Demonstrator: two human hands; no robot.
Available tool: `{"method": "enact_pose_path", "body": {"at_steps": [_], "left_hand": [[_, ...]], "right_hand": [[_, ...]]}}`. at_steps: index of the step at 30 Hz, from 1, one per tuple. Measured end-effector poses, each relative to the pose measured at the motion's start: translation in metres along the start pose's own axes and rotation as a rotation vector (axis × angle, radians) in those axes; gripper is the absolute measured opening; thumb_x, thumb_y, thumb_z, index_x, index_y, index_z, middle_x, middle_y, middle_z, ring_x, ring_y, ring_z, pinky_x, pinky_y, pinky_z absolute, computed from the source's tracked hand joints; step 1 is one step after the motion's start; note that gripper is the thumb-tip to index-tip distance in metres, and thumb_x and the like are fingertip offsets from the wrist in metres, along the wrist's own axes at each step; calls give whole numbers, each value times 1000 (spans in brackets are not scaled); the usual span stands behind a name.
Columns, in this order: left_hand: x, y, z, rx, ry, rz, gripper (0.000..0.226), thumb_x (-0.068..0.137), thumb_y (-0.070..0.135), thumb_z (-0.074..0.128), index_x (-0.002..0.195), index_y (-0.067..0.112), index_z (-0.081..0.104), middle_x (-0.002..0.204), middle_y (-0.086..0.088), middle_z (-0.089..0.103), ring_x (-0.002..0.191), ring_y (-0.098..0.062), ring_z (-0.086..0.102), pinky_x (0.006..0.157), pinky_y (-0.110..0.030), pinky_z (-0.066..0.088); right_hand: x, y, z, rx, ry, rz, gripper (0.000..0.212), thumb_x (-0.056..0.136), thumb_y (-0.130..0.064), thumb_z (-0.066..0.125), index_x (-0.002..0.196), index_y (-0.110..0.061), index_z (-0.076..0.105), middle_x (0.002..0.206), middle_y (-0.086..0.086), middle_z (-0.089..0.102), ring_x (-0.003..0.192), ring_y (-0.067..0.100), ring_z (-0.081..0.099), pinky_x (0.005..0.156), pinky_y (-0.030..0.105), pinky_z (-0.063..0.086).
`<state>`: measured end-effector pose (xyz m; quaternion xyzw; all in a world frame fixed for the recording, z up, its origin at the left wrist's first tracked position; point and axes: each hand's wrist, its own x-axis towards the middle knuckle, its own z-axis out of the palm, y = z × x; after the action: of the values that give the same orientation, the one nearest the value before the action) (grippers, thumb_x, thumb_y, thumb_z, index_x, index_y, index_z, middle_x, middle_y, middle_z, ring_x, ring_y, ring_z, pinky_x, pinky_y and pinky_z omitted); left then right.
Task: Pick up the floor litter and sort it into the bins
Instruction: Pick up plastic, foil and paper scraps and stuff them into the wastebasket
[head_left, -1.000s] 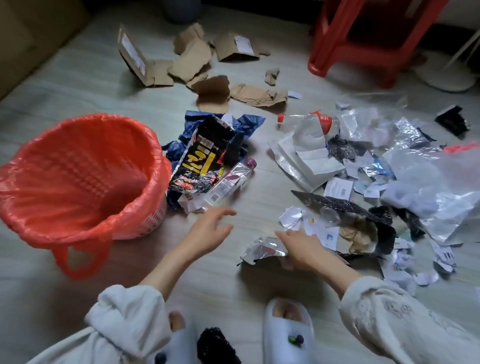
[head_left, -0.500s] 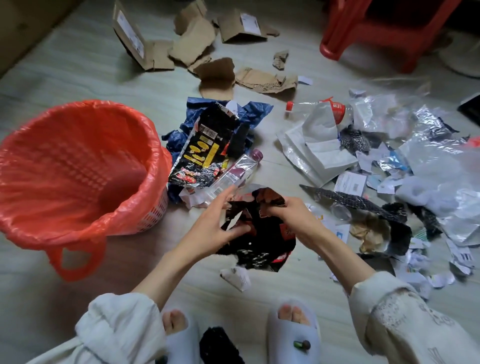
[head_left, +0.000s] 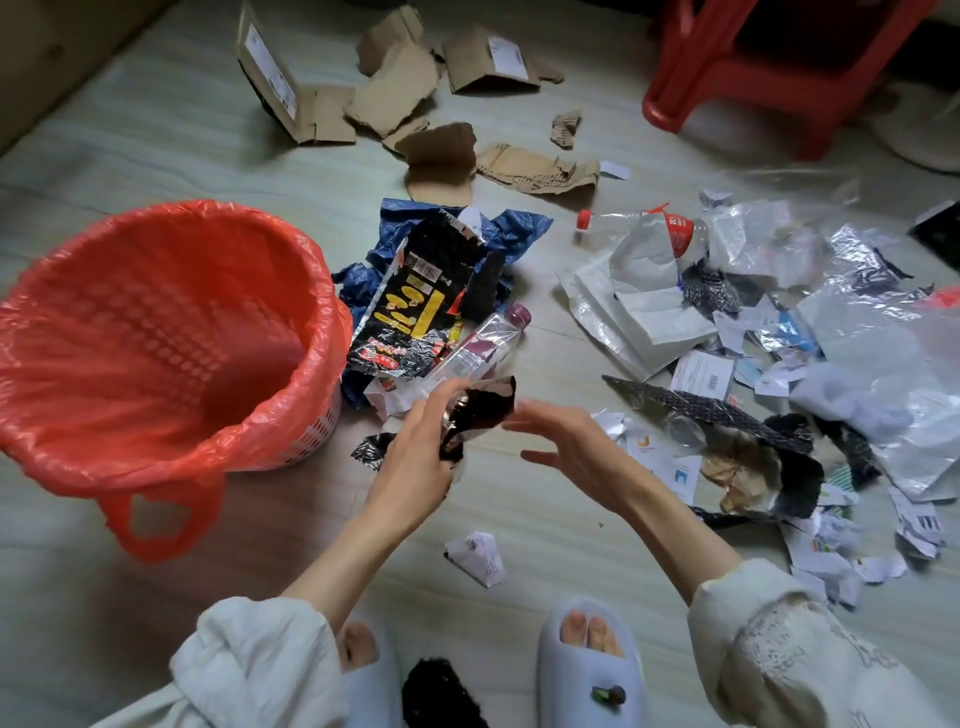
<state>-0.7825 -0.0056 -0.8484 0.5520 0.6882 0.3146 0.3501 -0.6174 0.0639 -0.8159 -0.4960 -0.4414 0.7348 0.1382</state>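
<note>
The left hand (head_left: 415, 457) grips a crumpled black wrapper (head_left: 480, 410) above the floor (head_left: 156, 156), with its fingers curled round the lower part. The wrapper is held near the middle of the scene, just right of the bin (head_left: 171, 338). Its long axis goes from near-left to far-right, and its free end points far and right, toward the right hand. A small black corner shows also on the left side of the hand.

The right hand (head_left: 576, 452) is beside the wrapper, a little to the right. Its fingers are spread and almost straight and they hold nothing; the fingertips are close to the wrapper's end, but whether they touch it cannot be told.

The bin is lined with a red bag and stands on the left, its mouth tilted toward the person. Just behind the hands lie a clear bottle (head_left: 478, 348) with a purple cap and a big black and yellow packet (head_left: 415, 306) on a blue bag (head_left: 514, 228). Its cap points far-right.

Far in the scene are torn cardboard pieces (head_left: 395, 93) and a red stool (head_left: 769, 78). On the right there is a heap of plastic bags and paper scraps (head_left: 779, 332). A folded scrap (head_left: 478, 558) lies on the floor near the person's slippers (head_left: 587, 670).
</note>
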Motion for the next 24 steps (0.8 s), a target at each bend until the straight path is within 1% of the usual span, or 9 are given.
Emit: {"method": "enact_pose_path", "body": {"at_steps": [2,4,6,8,12,14,19,22,24], "left_hand": [[-1,-5,-4,-3,39,-27,81,71,-18,47,134,32,40,132,-3,46,121,-20,44,99,-38,40],[-2,-9,-5,1,63,1,82,66,-24,41,129,28,49,126,-2,48,113,-13,45,96,-28,38],[-4,-8,-3,25,63,88,81,60,-27,41,117,29,59,116,1,49,101,-6,47,88,-22,39],[-4,-7,0,45,53,165,76,58,-23,43,105,35,59,114,2,48,99,-10,51,86,-26,45],[-6,-5,2,42,83,255,59,57,-8,41,100,32,53,118,-2,53,107,-11,51,87,-25,45],[-9,-5,2,52,90,299,58,58,-7,45,104,28,52,118,1,57,107,-10,52,86,-25,43],[-8,0,0,254,280,360,43,66,12,67,105,27,58,95,17,61,95,-5,50,80,-28,22],[-6,1,0,146,231,303,33,74,25,66,104,35,58,106,27,52,121,-8,37,104,-37,12],[-4,-1,-1,-39,110,200,45,74,9,71,102,41,60,116,23,48,126,-6,34,111,-27,18]], "right_hand": [[1,1,-6,194,127,56,40,86,-53,53,105,-20,66,118,3,63,113,19,55,95,45,47],[2,7,-6,297,133,161,52,80,-57,52,112,-18,60,121,8,57,113,26,56,87,50,52],[-1,13,5,351,7,263,65,71,-60,55,122,-20,55,121,7,53,115,32,55,83,51,54],[-3,17,17,402,-164,308,61,76,-55,56,126,-22,54,121,6,57,116,34,54,85,51,53],[0,18,27,495,-292,172,36,88,-17,57,124,-15,55,114,11,61,100,27,64,87,40,54],[2,19,27,527,-272,144,42,86,-1,56,126,-14,52,108,9,64,91,21,67,81,33,56],[0,28,24,168,-208,-4,58,73,-8,65,129,-18,50,124,-1,60,110,12,59,84,29,51],[-1,30,24,32,-43,-158,63,72,-7,69,130,-18,48,126,0,60,117,9,56,93,29,49],[0,28,26,-46,28,-213,59,73,-1,73,125,-17,51,122,0,62,114,8,58,93,29,51]]}}
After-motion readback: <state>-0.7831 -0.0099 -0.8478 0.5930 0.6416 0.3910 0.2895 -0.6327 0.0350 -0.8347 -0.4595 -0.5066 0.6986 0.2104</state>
